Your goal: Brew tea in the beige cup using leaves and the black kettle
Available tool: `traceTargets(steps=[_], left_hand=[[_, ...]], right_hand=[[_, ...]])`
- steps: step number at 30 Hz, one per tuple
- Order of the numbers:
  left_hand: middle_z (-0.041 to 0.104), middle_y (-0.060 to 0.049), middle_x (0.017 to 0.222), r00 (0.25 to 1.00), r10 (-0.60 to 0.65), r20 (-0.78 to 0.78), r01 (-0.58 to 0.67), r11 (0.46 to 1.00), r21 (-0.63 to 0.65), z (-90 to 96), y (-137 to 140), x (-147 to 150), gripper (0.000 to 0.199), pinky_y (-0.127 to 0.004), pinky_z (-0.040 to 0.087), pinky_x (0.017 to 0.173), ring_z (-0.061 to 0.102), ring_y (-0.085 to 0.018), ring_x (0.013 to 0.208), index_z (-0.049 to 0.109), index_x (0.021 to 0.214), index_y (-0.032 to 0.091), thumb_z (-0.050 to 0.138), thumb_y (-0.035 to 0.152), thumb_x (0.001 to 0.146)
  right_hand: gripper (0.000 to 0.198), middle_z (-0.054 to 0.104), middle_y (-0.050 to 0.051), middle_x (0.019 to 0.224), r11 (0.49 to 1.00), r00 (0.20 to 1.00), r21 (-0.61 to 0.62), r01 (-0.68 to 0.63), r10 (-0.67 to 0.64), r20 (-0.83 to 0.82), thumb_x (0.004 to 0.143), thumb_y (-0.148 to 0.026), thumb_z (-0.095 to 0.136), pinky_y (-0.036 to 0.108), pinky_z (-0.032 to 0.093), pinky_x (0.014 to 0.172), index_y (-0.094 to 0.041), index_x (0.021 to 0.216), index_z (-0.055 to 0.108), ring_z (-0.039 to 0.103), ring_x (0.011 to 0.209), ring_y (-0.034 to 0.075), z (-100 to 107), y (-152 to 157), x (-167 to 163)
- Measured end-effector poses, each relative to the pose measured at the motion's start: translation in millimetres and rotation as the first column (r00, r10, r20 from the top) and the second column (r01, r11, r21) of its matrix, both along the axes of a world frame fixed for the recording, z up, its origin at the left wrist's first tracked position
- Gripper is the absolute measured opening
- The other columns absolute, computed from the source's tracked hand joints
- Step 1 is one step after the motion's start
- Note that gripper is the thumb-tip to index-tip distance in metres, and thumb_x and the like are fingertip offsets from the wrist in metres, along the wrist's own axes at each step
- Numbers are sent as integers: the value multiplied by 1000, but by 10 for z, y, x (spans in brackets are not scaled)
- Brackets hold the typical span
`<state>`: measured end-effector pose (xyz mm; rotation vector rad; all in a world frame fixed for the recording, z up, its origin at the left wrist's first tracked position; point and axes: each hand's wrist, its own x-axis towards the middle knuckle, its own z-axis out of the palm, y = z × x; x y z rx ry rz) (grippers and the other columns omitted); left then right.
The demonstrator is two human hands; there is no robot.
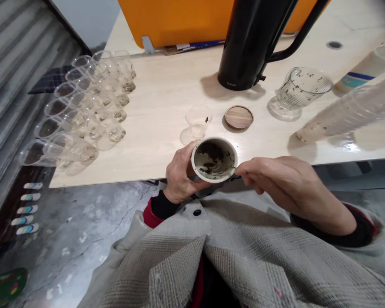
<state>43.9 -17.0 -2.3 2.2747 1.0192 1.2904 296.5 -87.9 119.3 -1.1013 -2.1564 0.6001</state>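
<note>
Part of the left hand is lost to me behind the pale cup. The right hand hides some of its own fingers, and the thin thing at their tips is too slight to make out. I can't tell what the dark clump is. The kettle and orange board lose their tops, the stack of plastic cups its far end. Crowded clear glasses partly cover one another.

- The brand name "SUPOR", in small pale capitals, stands low on the near side of the black kettle, toward the far right.
</note>
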Motion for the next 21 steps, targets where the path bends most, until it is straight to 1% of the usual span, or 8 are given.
traceTargets(steps=[4,7,11,14,16,18,19,21], left_hand=[[73,-10,140,1000,6,-5,-6,1000,26,8,-12,-5,93,-56,64,107,72,-38,128,50,155,28,84,71,79],[72,-10,144,1000,-3,6,2,998,59,18,-16,2,93,-54,65,107,73,-37,127,50,156,29,81,74,81],[70,-9,147,999,-28,29,25,996,91,28,-21,11,92,-53,65,108,72,-36,129,47,159,29,82,69,84],[70,-9,147,999,-18,26,15,996,87,26,-24,16,94,-54,65,107,72,-37,129,46,159,30,83,70,83],[70,-9,146,999,-18,31,15,995,97,23,-23,20,94,-55,65,107,72,-37,129,46,160,30,83,70,83],[70,-9,146,999,-19,30,16,994,108,19,-24,26,94,-55,66,106,73,-37,128,46,159,31,84,69,82],[70,-9,146,1000,-11,26,8,994,109,16,-24,31,95,-55,66,106,73,-37,128,47,159,31,84,70,81],[71,-9,145,1000,24,9,-24,995,101,7,-24,43,94,-55,66,105,73,-37,127,48,157,30,83,73,81]], right_hand=[[27,71,-1,80,994,994,28,107,-106,-27,108,-16,51,31,48,56,-33,117,69,61,57,15,33,-48,4],[22,71,-2,79,995,995,31,100,-99,-17,106,-17,54,30,46,54,-31,113,70,61,55,14,34,-58,-13],[18,68,-3,71,997,997,37,75,-75,18,106,-19,55,28,44,51,-27,110,70,57,50,12,13,-45,-34],[16,67,-4,70,995,995,19,98,-98,-16,107,-21,53,27,44,49,-25,109,69,56,47,11,-8,-31,-95],[16,66,-4,68,991,988,-23,133,-134,-77,108,-21,52,25,43,47,-25,106,67,55,45,10,-41,-24,-174],[16,66,-5,66,977,961,-99,189,-205,-188,110,-25,52,24,43,45,-25,103,67,55,43,9,-102,-20,-269],[17,66,-5,65,964,931,-149,221,-254,-264,110,-29,53,23,44,43,-25,102,67,56,42,9,-140,-18,-314],[21,66,-5,66,928,832,-265,261,-355,-426,111,-38,55,22,44,41,-25,99,66,57,41,9,-224,-11,-384]])
